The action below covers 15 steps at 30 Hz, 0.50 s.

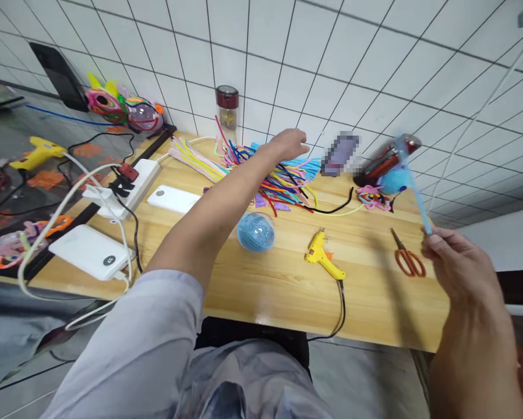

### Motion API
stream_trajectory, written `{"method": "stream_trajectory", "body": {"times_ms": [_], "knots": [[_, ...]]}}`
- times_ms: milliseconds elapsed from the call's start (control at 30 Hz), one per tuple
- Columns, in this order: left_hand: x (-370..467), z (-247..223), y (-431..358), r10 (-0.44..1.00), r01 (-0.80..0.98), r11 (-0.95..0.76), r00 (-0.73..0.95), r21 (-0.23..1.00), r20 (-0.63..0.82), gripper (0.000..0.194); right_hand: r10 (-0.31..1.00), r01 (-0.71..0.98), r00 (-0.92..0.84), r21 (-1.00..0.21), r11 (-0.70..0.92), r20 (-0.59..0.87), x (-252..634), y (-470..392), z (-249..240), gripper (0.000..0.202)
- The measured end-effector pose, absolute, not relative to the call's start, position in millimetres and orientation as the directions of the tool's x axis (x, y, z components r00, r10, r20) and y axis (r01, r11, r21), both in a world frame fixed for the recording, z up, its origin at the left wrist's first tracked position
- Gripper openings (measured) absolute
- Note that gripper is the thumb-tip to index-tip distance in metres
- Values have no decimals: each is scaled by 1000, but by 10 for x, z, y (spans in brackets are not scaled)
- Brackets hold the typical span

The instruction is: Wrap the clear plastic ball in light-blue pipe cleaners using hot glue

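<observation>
My left hand is stretched over the back of a pile of coloured pipe cleaners; its fingers point right and are bent, and whether they hold anything is hidden. At the right, my right hand pinches the lower end of a light blue strip, which stands up and is blurred at its top. A clear ball wound with blue rests in front of the pile. Right of the ball lies a yellow glue gun. Orange-handled scissors lie near my right hand.
A jar stands by the tiled wall. Behind the scissors are a dark red bottle and a pink flower piece. Power banks, a power strip and loose cables occupy the left, near a second glue gun.
</observation>
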<state>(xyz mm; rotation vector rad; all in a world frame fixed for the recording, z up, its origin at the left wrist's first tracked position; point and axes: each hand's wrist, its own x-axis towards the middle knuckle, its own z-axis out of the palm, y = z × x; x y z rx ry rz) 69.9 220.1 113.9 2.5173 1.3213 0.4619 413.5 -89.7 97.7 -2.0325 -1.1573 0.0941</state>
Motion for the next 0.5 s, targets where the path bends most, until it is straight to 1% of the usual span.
{"method": "stream_trajectory", "body": {"times_ms": [33, 67, 100, 200, 300, 367, 433, 500], "knots": [[608, 1236, 2088, 837, 724, -545, 495, 423, 232, 50, 807, 553, 557, -812, -184, 196, 3970, -902, 966, 39], [507, 1321, 1953, 838, 696, -546, 456, 466, 300, 46, 848, 444, 513, -886, -131, 132, 3810, -897, 959, 38], [398, 1394, 1796, 833, 669, -552, 424, 498, 354, 43, 876, 379, 470, -921, -90, 108, 3659, -884, 953, 37], [64, 1502, 1191, 834, 597, -543, 302, 590, 462, 37, 930, 300, 342, -954, 24, 132, 3276, -845, 914, 32], [-214, 1380, 473, 838, 548, -501, 113, 670, 534, 34, 953, 301, 269, -952, 54, 139, 2978, -832, 811, 32], [-357, 1152, 32, 853, 519, -442, -10, 731, 523, 33, 978, 297, 168, -953, 66, 120, 2810, -833, 727, 34], [-467, 848, -303, 878, 493, -338, -141, 802, 457, 39, 992, 248, 87, -966, 68, 92, 2669, -830, 661, 36], [-540, 542, -497, 924, 501, -230, -157, 834, 348, 49, 994, 221, 21, -970, 101, 108, 2560, -821, 630, 34]]}}
